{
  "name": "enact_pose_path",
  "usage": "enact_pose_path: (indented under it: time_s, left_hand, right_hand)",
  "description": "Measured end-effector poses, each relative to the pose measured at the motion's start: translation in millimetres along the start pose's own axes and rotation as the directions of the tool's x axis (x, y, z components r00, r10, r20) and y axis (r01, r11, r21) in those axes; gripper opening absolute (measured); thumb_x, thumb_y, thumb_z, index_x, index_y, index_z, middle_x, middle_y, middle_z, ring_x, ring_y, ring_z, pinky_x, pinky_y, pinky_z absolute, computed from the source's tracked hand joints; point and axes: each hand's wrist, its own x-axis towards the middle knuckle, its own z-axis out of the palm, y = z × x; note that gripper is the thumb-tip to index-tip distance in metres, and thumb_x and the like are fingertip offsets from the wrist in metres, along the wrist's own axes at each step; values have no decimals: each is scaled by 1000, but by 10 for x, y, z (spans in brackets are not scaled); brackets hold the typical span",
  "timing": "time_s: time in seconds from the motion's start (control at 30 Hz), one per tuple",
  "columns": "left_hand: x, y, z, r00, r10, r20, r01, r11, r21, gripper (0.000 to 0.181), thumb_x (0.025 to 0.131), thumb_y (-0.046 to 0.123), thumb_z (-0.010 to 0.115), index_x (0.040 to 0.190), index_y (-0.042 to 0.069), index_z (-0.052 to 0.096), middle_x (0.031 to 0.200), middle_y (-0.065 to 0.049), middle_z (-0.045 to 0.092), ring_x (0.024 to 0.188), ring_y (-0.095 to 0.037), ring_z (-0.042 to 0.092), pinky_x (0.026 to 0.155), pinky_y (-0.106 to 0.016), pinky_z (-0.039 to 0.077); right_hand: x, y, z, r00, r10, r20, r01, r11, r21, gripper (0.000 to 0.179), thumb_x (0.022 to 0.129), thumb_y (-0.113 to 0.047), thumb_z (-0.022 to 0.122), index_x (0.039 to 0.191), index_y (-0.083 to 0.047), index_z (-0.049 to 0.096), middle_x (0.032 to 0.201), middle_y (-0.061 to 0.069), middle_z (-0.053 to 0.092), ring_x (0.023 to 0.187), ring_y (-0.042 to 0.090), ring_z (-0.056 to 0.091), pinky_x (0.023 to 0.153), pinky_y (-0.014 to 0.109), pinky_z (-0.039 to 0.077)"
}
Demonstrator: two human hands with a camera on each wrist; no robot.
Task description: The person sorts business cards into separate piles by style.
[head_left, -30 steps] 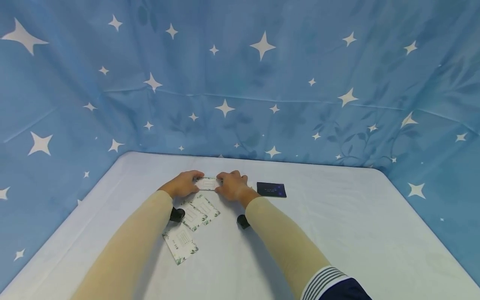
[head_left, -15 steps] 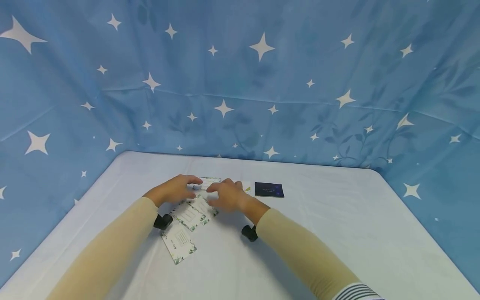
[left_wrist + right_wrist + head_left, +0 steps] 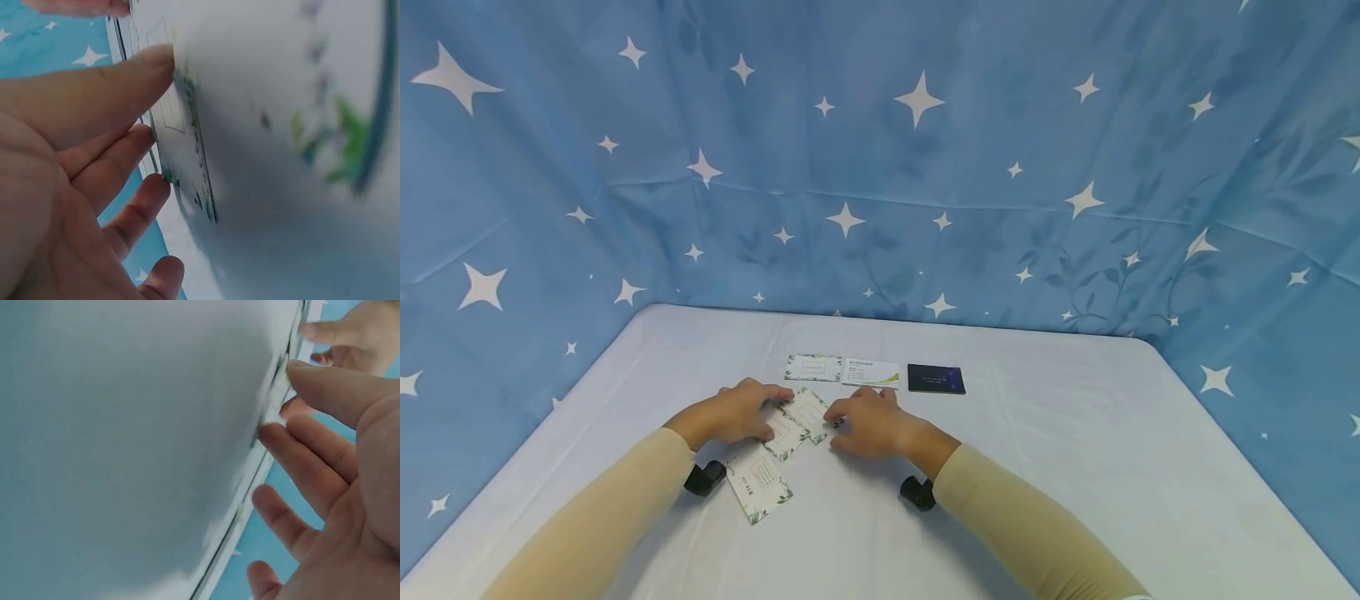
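Note:
Two leaf-bordered white cards overlap in the middle of the table: a left card (image 3: 786, 435) and a right card (image 3: 809, 408). My left hand (image 3: 741, 414) reaches over the left end of this pair, its thumb (image 3: 140, 78) overlapping a card in the left wrist view and the other fingers spread along its edge. At the right end, my right hand (image 3: 872, 425) has thumb and fingers apart, with the fingertips (image 3: 270, 436) right at a card's edge. Nearer to me lies another leaf-bordered card (image 3: 758, 485), slanted. My left hand covers part of the left card.
Behind the hands, a row runs across the white-covered table (image 3: 1075, 450): a leaf-bordered card (image 3: 813, 367), a white card with a yellow-green corner (image 3: 870, 372) and a dark blue card (image 3: 936, 379). A blue starry curtain (image 3: 880, 150) hangs behind the table.
Both hands have let go of the leaf-bordered card at the left end of the row and come nearer to me, to the overlapping cards. That card now lies beside the white one.

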Motion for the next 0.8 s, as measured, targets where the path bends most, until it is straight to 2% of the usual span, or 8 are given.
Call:
enact_pose_path:
  time_s: [0.13, 0.2, 0.33, 0.5, 0.67, 0.8]
  left_hand:
    - [-59, 5, 24, 999, 37, 22, -36, 999, -34, 62, 84, 15, 82, 142, 15, 58, 143, -12, 52, 133, -37, 42, 102, -64, 29]
    - [-77, 7, 25, 999, 47, 25, -46, 998, -46, 62, 84, 16, 81, 142, 14, 57, 142, -12, 53, 131, -36, 44, 101, -63, 31]
    - [-67, 27, 14, 999, 36, -14, -37, 999, -40, 59, 87, 19, 78, 142, 14, 57, 142, -16, 53, 127, -35, 47, 96, -60, 35]
    - [29, 76, 23, 997, 16, -74, -18, 1000, -16, 55, 91, 24, 74, 143, 18, 57, 142, -18, 49, 121, -39, 46, 90, -56, 39]
    - [127, 102, 65, 998, 14, -69, -15, 1000, -18, 57, 90, 23, 75, 144, 17, 56, 144, -21, 47, 124, -44, 44, 93, -59, 37]
    - [160, 111, 84, 998, 3, -58, -5, 1000, -23, 57, 89, 24, 77, 143, 18, 57, 145, -22, 46, 127, -46, 43, 94, -60, 37]
  right_hand:
    - [-1, 43, 21, 999, 11, -51, -11, 1000, 13, 42, 92, -40, 71, 130, -22, 67, 122, -11, 64, 125, 22, 47, 100, 50, 27]
    - [4, 55, 32, 996, 23, -84, -23, 1000, 4, 46, 91, -43, 72, 131, -21, 66, 124, -9, 65, 123, 22, 48, 98, 49, 29]
    - [22, 59, 50, 988, 66, -136, -72, 997, -39, 56, 87, -50, 74, 134, -21, 64, 130, -7, 64, 119, 23, 50, 95, 49, 31]
    - [35, 44, 65, 986, 103, -131, -115, 989, -91, 63, 82, -57, 76, 132, -19, 65, 128, -5, 66, 114, 24, 51, 92, 48, 33]
    - [48, 24, 87, 985, 100, -141, -115, 988, -105, 53, 86, -50, 75, 128, -19, 67, 123, -7, 67, 114, 24, 53, 93, 49, 34]
    - [42, -13, 78, 985, 103, -135, -120, 985, -122, 56, 85, -55, 73, 129, -19, 67, 121, -7, 68, 111, 23, 53, 92, 49, 34]
